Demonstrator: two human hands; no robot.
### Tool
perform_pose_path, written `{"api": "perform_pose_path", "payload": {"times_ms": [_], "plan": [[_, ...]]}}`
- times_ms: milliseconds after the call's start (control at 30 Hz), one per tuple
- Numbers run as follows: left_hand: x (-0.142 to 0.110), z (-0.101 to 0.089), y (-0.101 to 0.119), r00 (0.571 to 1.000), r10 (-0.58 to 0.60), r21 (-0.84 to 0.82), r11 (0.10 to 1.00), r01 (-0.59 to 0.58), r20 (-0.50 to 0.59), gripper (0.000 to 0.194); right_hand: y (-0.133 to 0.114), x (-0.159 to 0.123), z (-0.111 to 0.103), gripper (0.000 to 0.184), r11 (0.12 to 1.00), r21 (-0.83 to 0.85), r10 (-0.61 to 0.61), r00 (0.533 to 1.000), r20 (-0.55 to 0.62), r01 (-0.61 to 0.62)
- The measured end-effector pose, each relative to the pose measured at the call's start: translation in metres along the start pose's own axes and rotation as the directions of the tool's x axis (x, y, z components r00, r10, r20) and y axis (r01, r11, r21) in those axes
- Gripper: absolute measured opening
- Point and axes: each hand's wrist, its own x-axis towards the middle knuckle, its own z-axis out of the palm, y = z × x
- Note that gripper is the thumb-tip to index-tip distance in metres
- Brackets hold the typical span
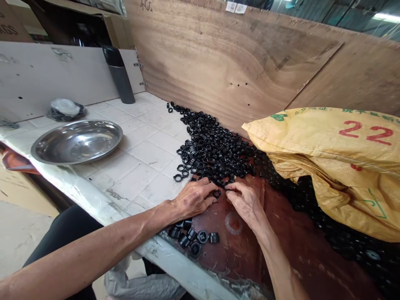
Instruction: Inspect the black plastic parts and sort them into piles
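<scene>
My left hand (194, 198) is closed at the front edge of a pile of small black plastic rings (212, 146), with one black ring (216, 193) at its thumb and fingertips. My right hand (245, 201) is just to the right, its thumb and fingers pinched together by the pile; a dark bit shows at the fingertips, too small to name. Below the left wrist, a small group of black cap-like plastic parts (202, 236) lies on the reddish-brown board (240, 258).
A steel bowl (78, 141) and a dark bottle (119, 75) stand on the white tiled surface (150, 154) at left. A yellow woven sack (337, 146) lies over more black parts (343, 241) at right. A plywood panel (225, 54) closes the back.
</scene>
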Motion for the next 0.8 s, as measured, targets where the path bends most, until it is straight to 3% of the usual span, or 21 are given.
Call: {"api": "perform_pose_path", "payload": {"times_ms": [100,233,433,500,600,800], "plan": [[0.001,0.001,0.000,1.000,-0.012,-0.011,1.000,0.012,-0.019,0.026,-0.014,-0.006,0.002,0.020,0.998,0.051,0.041,0.997,0.068,-0.045],[-0.001,0.002,-0.002,0.999,-0.025,-0.055,0.998,0.023,-0.030,0.021,-0.025,-0.012,0.007,0.017,0.956,0.254,0.106,0.980,0.165,-0.147],[-0.004,-0.004,0.004,0.982,-0.102,-0.294,0.954,0.052,-0.157,0.024,-0.022,-0.010,0.011,0.027,0.698,0.632,0.221,0.941,0.257,-0.337],[-0.003,-0.007,0.008,0.977,-0.174,-0.463,0.881,0.098,-0.125,0.021,-0.020,-0.009,0.011,0.031,0.651,0.675,0.240,0.938,0.251,-0.347],[0.000,-0.011,0.010,0.958,-0.285,-0.705,0.685,0.185,-0.025,0.022,-0.018,-0.007,0.009,0.034,0.646,0.695,0.242,0.948,0.204,-0.315],[0.002,-0.018,0.012,0.948,-0.311,-0.902,0.387,0.192,0.068,0.028,-0.024,-0.012,0.008,0.039,0.610,0.747,0.186,0.964,0.190,-0.264]]}}
